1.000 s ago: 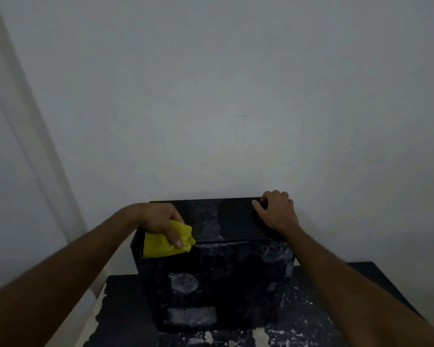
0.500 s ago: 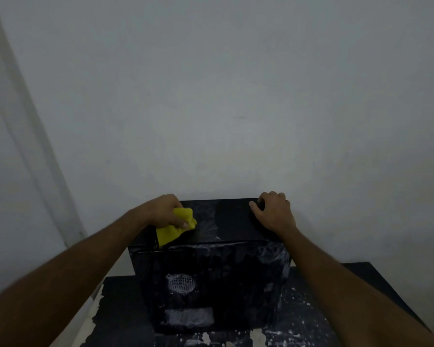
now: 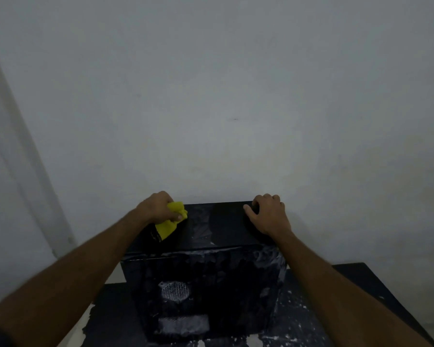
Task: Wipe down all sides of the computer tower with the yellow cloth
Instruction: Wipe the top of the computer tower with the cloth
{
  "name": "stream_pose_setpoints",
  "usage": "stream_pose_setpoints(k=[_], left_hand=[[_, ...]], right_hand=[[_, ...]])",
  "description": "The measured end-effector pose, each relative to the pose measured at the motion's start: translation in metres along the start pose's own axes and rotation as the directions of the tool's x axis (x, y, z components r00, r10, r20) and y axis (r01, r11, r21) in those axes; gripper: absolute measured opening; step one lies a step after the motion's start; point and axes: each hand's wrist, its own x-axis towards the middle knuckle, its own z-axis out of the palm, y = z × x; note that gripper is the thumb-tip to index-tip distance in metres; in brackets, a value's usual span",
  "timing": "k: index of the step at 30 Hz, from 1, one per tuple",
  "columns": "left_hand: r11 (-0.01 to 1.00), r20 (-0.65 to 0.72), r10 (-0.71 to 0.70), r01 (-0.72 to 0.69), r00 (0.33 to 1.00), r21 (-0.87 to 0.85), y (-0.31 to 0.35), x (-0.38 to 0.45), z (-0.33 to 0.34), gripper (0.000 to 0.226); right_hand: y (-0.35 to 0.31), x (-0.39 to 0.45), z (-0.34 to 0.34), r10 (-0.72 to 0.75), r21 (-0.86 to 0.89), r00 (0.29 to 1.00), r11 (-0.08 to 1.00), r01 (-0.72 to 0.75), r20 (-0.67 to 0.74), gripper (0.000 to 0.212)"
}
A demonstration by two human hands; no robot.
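Here the left hand (image 3: 158, 209) grips the yellow cloth (image 3: 172, 220) on the tower (image 3: 211, 284); right hand (image 3: 268, 215) clasps its far edge.

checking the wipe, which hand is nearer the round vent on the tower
Left. The left hand grips the cloth on the tower top's far left, up from the vent; the right hand grips the far right corner.
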Motion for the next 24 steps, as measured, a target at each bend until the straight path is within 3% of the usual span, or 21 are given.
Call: stream_pose_setpoints(k=[3,4,5,7,9,10,12,14,15,16,19,20,21,24], left_hand=[[0.998,0.334,-0.019,0.035,0.942,-0.043,0.013,-0.004,-0.014,0.035],[0.999,0.367,-0.025,0.034,0.93,-0.018,0.015,-0.001,-0.016,0.036],[1.0,0.325,-0.026,0.025,0.945,0.007,0.014,0.005,-0.016,0.037],[0.998,0.108,-0.063,0.061,0.992,0.017,0.008,0.022,-0.011,0.04],[0.993,-0.082,-0.119,0.117,0.99,-0.033,0.003,0.035,-0.001,0.043],[0.991,-0.108,-0.125,0.12,0.986,-0.052,0.004,0.038,0.004,0.043],[0.993,-0.013,-0.091,0.09,0.996,-0.077,0.012,0.039,0.001,0.04],[0.996,0.219,-0.059,0.072,0.974,-0.051,0.019,0.037,-0.01,0.037],[0.998,0.267,-0.051,0.059,0.962,-0.023,0.02,0.038,-0.013,0.037],[0.999,0.236,-0.042,0.042,0.971,0.005,0.019,0.041,-0.011,0.038],[0.997,-0.086,-0.07,0.07,0.994,0.008,0.016,0.054,0.002,0.036],[0.998,-0.131,-0.062,0.06,0.989,-0.017,0.015,0.057,0.008,0.034],[0.999,-0.095,-0.036,0.032,0.995,-0.042,0.018,0.059,0.009,0.032],[0.998,0.208,0.065,-0.06,0.976,-0.031,0.028,0.055,-0.001,0.028]], right_hand=[[-0.001,0.002,0.003,-0.002,-0.02,1.0,1.0,0.002,0.009,0.04],[-0.001,0.002,0.003,-0.003,-0.023,1.0,1.0,0.004,0.009,0.04],[-0.001,0.002,0.003,-0.004,-0.022,1.0,1.0,0.004,0.009,0.04],[-0.001,0.002,0.002,-0.002,-0.017,1.0,1.0,0.002,0.009,0.04],[-0.001,0.002,0.002,-0.005,-0.011,1.0,1.0,0.005,0.004,0.039],[-0.001,0.002,0.001,-0.006,-0.01,1.0,1.0,0.006,0.003,0.039],[0.0,0.003,0.001,-0.003,-0.012,1.0,1.0,0.003,0.015,0.04],[0.001,0.004,0.002,-0.001,-0.012,1.0,1.0,0.001,0.03,0.041],[0.001,0.004,0.003,-0.003,-0.01,1.0,1.0,0.004,0.03,0.041],[0.001,0.004,0.003,-0.004,-0.01,1.0,1.0,0.005,0.03,0.041],[0.0,0.004,0.002,-0.001,-0.013,0.999,1.0,0.002,0.033,0.041],[0.0,0.004,0.002,-0.005,-0.013,1.0,1.0,0.005,0.031,0.041],[0.0,0.004,0.002,-0.007,-0.013,1.0,1.0,0.008,0.027,0.041],[0.001,0.003,0.001,-0.005,-0.01,1.0,1.0,0.005,0.031,0.042]])
